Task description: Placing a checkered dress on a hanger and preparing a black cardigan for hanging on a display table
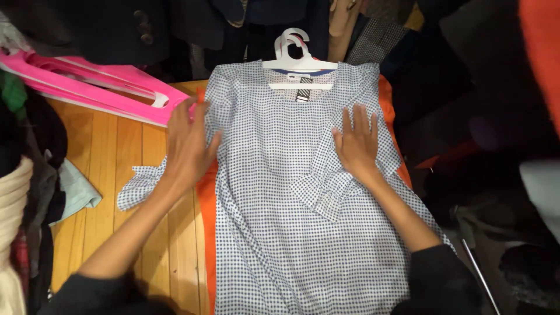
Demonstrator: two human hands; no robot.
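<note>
Garment: a checked blue-and-white dress lies flat, front side up, on a white hanger; it covers an orange cloth that shows along both of its edges.
Long axis: it runs from the hanger hook at the far side straight toward the person, almost in the middle of the view.
Left hand: fingers spread, palm down on the dress's left edge near the shoulder; the grip holds nothing, it only presses.
Left sleeve: it stretches outward onto the wooden tabletop, outside the body of the dress, just below the left wrist.
Right hand: flat and open on the dress, holding down the right sleeve, which is already folded across the front.
Nearer hand: the left one is clearly nearer to the unfolded sleeve.
Surroundings: pink hangers lie at the far left corner; dark clothes hang behind.
Containers: none that I can make out; the right side is too dark to judge.
</note>
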